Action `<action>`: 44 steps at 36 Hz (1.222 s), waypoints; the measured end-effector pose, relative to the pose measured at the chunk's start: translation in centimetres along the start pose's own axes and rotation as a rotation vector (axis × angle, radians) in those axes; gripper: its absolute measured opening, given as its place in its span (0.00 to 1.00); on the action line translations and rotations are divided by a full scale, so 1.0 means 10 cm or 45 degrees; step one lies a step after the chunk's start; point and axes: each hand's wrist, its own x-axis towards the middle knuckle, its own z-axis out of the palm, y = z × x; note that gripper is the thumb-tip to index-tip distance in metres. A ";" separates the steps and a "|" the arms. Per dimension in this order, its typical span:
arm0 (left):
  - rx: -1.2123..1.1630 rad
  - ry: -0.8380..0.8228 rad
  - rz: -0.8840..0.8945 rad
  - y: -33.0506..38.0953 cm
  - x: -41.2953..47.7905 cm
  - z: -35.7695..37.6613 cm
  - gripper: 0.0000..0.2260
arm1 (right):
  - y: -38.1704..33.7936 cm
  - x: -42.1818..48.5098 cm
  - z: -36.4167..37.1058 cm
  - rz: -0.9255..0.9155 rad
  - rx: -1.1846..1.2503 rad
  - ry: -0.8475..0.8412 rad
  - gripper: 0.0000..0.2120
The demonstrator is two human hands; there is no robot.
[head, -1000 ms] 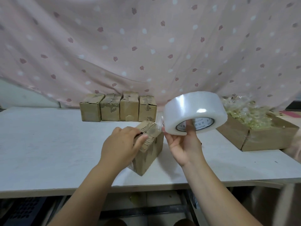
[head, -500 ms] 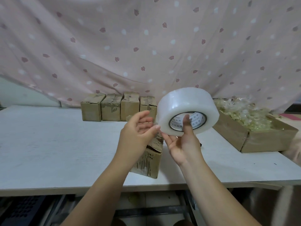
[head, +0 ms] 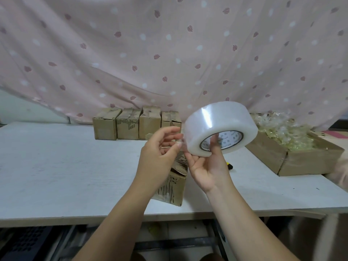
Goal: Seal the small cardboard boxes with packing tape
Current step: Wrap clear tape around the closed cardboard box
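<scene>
My right hand (head: 205, 166) holds a large roll of clear packing tape (head: 220, 127) up in front of me, thumb through its core. My left hand (head: 160, 153) is raised beside the roll, thumb and forefinger pinching the tape's loose end at the roll's left edge. Below and behind both hands a small worn cardboard box (head: 174, 183) sits on the white table (head: 66, 166) near its front edge, mostly hidden, with its top flaps lifted.
A row of several small cardboard boxes (head: 137, 123) stands at the back of the table against a pink patterned curtain. A wide open carton of clear wrapped items (head: 293, 153) sits at the right. A small yellow-and-black object (head: 230, 166) lies by my right wrist.
My left hand left the box top and rose to the roll, where it now pinches the tape end. The roll shifted slightly left and tilted its core toward me.
</scene>
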 end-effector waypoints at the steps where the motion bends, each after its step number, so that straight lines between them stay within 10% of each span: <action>1: 0.018 0.043 0.002 0.00 -0.01 0.02 0.16 | 0.01 0.00 0.00 0.002 -0.004 0.003 0.32; 19: 1.099 0.277 0.779 -0.21 0.01 0.09 0.13 | 0.16 0.03 0.07 -0.003 0.154 0.218 0.30; 29: 1.164 0.233 0.737 -0.21 0.07 0.01 0.08 | 0.13 -0.02 0.16 -0.088 0.003 0.271 0.25; 36: 0.981 0.334 0.323 -0.21 0.09 0.05 0.08 | 0.16 -0.07 0.21 -0.120 -0.052 0.253 0.18; 44: -0.308 0.513 -0.533 -0.10 0.19 -0.02 0.05 | 0.14 -0.07 0.19 -0.203 -0.136 0.175 0.19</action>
